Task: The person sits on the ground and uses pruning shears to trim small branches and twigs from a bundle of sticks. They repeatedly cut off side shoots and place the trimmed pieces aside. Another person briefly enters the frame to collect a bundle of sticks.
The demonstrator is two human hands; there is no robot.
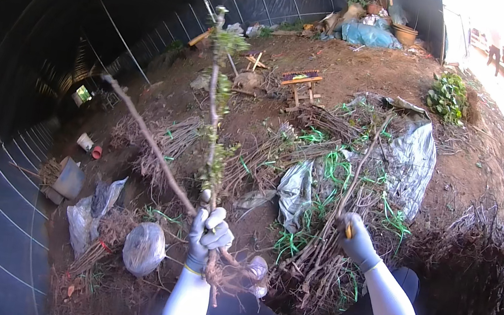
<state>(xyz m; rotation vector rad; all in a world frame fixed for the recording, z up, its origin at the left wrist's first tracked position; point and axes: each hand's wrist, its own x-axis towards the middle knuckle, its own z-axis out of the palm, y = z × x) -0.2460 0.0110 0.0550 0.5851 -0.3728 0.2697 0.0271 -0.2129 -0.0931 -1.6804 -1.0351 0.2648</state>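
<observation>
My left hand, in a pale work glove, grips bare-root saplings near their base. One leafy stem stands upright from the fist, and a leafless stem slants to the upper left. Their tangled roots hang below the glove. My right hand, gloved too, is closed around a small tool with a yellow handle; its working end is hidden. A long bare stem runs up just beyond that fist; whether the hand also holds it is unclear. Beneath lies a heap of bare-root saplings.
Green plastic ties and silvery plastic sheeting lie among the saplings. A wrapped clear-plastic roll and a root bundle are to the left. A small wooden stool stands ahead. Dark roots are piled at right.
</observation>
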